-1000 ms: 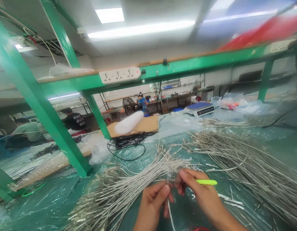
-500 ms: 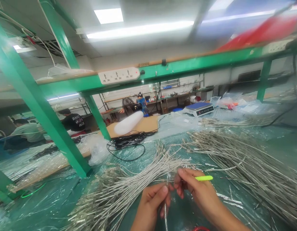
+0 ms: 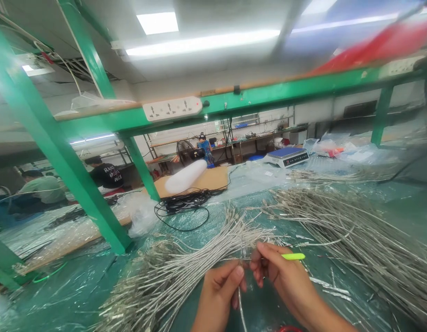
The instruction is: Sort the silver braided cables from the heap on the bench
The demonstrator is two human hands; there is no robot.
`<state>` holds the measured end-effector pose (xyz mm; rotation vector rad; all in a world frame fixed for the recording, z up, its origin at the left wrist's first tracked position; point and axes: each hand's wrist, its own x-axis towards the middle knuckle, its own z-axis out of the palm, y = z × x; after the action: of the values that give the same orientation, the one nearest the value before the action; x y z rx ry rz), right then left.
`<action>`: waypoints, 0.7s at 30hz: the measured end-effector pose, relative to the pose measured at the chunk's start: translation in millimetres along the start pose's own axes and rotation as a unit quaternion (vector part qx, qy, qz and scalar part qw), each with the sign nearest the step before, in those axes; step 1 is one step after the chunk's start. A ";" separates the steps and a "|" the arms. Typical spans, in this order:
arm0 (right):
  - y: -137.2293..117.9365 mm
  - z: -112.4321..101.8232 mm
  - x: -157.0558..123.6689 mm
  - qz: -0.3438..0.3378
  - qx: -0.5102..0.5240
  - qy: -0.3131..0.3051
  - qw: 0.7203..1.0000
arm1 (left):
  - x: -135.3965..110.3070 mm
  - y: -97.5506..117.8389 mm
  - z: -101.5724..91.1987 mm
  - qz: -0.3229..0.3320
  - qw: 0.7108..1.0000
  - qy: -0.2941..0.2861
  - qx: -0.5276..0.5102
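Note:
My left hand (image 3: 220, 290) is closed in a pinch round a thin silver cable (image 3: 241, 304) that runs down between my hands. My right hand (image 3: 282, 276) is closed too, its fingertips at the cable's upper end, and a yellow-green tool (image 3: 293, 256) pokes out to the right from its grip. Both hands hover low in the middle of the view, above a green table covered with clear plastic (image 3: 78, 295). A pile of silver cables (image 3: 185, 263) fans out just beyond and left of my hands. A larger heap of cables (image 3: 354, 230) spreads to the right.
Green frame posts (image 3: 61, 152) rise at the left, with a white power strip (image 3: 172, 108) on the crossbeam. Black coiled wire (image 3: 185, 203), a white foam roll (image 3: 185, 176) and a weighing scale (image 3: 289, 157) lie farther back. Other people work at benches at the left and far behind.
My hands stay pinched on the same cable, shifting only slightly. The yellow-green tool's visible tip has drawn a little left, closer into my right hand.

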<state>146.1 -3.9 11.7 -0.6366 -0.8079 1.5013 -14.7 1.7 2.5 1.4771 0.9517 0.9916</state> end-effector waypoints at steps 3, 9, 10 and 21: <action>0.1 1.1 -0.8 0.007 0.016 0.000 1.000 | 0.2 -1.9 -0.4 -0.011 1.000 -0.005 -0.026; 1.0 1.4 -2.2 0.008 0.045 -0.007 0.999 | -1.4 4.6 1.9 0.010 1.000 0.008 0.014; 1.4 1.1 -1.8 0.011 0.054 -0.006 0.998 | -1.6 5.8 2.4 0.018 0.999 0.015 0.023; 3.8 0.4 -1.0 0.068 0.117 0.003 0.991 | -3.7 10.3 6.1 0.012 1.000 0.018 -0.007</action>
<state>143.6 -4.9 8.8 -0.5278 -0.5822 1.6876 -9.7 -4.9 11.9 1.4666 0.9529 1.0448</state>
